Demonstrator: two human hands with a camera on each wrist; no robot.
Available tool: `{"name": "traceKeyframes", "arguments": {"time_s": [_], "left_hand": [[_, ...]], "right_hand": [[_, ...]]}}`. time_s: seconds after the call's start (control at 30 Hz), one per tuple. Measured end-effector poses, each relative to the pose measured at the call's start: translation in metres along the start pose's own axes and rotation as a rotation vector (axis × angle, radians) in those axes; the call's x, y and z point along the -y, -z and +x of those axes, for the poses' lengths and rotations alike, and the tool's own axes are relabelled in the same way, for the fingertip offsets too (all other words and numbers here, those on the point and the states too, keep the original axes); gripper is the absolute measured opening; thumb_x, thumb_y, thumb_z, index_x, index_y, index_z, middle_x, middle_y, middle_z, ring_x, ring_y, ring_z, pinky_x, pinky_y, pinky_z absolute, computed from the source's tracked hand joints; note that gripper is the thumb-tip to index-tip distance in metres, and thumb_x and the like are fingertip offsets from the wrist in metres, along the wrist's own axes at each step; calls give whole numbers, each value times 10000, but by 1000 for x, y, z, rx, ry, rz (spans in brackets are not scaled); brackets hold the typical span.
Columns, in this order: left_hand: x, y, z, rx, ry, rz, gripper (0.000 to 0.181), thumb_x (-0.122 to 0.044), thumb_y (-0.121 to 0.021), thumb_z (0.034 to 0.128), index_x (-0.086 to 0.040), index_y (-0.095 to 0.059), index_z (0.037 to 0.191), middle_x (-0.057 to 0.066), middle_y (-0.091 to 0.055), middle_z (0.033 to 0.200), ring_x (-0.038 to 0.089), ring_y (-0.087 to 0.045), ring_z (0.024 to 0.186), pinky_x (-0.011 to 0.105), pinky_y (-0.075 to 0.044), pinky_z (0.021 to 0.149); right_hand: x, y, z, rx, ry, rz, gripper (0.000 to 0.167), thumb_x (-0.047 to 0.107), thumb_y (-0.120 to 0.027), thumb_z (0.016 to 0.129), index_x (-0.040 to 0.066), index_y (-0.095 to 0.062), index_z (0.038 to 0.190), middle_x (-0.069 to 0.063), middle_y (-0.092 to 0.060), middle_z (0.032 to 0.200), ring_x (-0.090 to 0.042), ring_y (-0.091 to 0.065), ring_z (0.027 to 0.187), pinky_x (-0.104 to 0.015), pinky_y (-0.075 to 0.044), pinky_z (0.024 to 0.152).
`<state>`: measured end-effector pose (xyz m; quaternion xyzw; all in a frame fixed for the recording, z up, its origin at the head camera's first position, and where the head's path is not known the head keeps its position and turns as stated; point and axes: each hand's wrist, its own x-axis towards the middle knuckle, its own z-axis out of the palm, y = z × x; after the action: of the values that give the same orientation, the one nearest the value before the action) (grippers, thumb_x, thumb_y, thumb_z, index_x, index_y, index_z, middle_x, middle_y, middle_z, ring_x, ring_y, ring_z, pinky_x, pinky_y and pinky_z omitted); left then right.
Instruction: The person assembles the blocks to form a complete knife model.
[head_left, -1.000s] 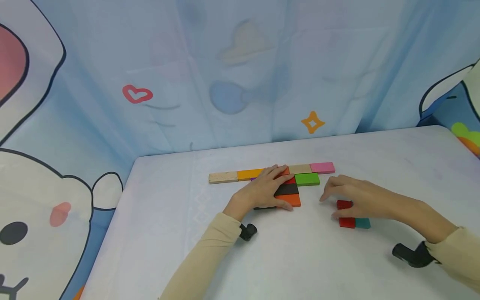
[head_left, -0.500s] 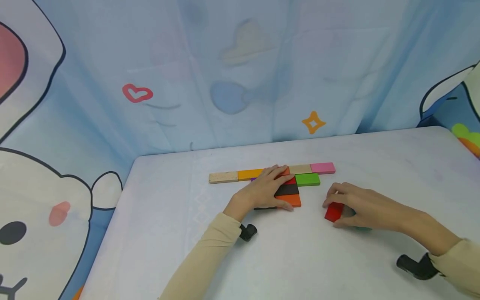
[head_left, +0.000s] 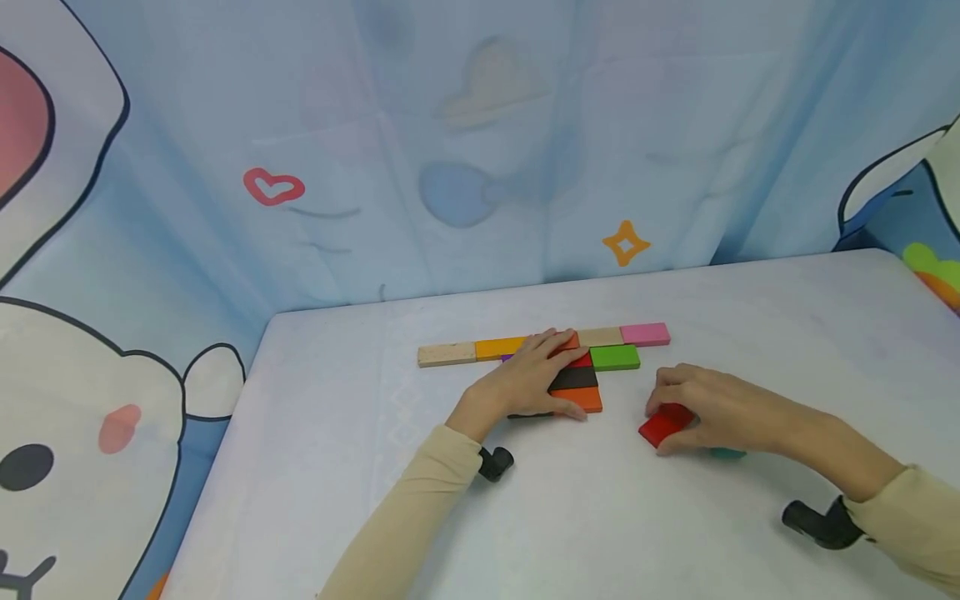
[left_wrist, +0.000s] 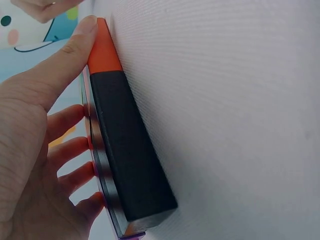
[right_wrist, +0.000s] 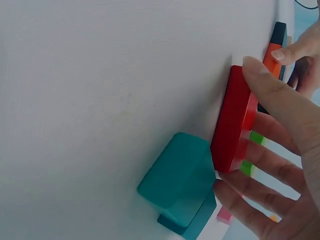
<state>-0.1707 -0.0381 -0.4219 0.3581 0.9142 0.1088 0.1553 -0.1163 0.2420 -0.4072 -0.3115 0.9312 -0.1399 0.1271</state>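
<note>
My left hand [head_left: 517, 383] rests on a flat group of coloured wooden blocks, fingers spread across their tops. In the left wrist view, its thumb touches the end of an orange block [left_wrist: 105, 50], which lines up with a black block [left_wrist: 132, 150]. My right hand [head_left: 723, 408] pinches a red block [right_wrist: 232, 120] between thumb and fingers, to the right of the group. Turned at an angle, the red block lies low at the tabletop. Two teal blocks [right_wrist: 177, 175] sit beside its end; in the head view the right hand mostly hides them.
A back row has natural wood [head_left: 447, 356], yellow [head_left: 500, 348] and pink [head_left: 646, 335] blocks. In front of it lies a green block [head_left: 615, 358]. The white-covered table [head_left: 337, 467] ends at a blue printed curtain [head_left: 465, 150].
My right hand has closed on the red block, turned it and shifted it slightly left, away from the teal. My left hand has stayed in place on the group.
</note>
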Motion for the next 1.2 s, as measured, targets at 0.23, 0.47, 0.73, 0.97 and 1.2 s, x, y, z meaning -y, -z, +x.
{"name": "traceKeyframes", "arguments": {"time_s": [0.23, 0.47, 0.73, 0.97, 1.2], "left_hand": [[3, -1, 0, 1, 3, 9, 950, -633, -714, 922, -235, -287, 1671, 1, -119, 1756, 235, -78, 1615, 412, -216, 1277], [4, -1, -1, 0, 5, 10, 947, -637, -707, 925, -232, -288, 1671, 4, -120, 1756, 236, -75, 1615, 395, -188, 1283], [3, -2, 0, 3, 3, 10, 940, -639, -700, 929, -236, -286, 1672, -4, -104, 1758, 228, -59, 1617, 392, -175, 1286], [1, -2, 0, 7, -3, 18, 942, -645, -692, 931, -225, -287, 1672, 5, -103, 1759, 239, -63, 1617, 391, -158, 1290], [3, -3, 0, 3, -4, 10, 941, -651, -686, 932, -233, -284, 1673, -4, -96, 1760, 228, -51, 1617, 397, -178, 1286]], "right_hand": [[-5, -3, 1, 24, 46, -25, 375, 263, -944, 781, 169, -781, 1105, -192, -678, 1247, -403, -638, 1121, -519, -612, 867], [-3, 4, 11, 1, 83, -27, 417, 178, -948, 774, 120, -780, 1151, -108, -684, 1169, -318, -648, 1058, -462, -628, 832], [7, 13, 39, -155, 47, -37, 429, 81, -923, 787, -4, -764, 1176, -311, -636, 1305, -512, -608, 1190, -581, -577, 899], [9, 8, 54, -218, 122, -18, 385, 44, -918, 786, -21, -773, 1137, -136, -659, 1092, -332, -634, 1018, -512, -616, 856], [10, 5, 53, -222, 91, -19, 388, 51, -917, 786, -9, -782, 1144, -139, -640, 1094, -315, -624, 1009, -514, -616, 861]]}}
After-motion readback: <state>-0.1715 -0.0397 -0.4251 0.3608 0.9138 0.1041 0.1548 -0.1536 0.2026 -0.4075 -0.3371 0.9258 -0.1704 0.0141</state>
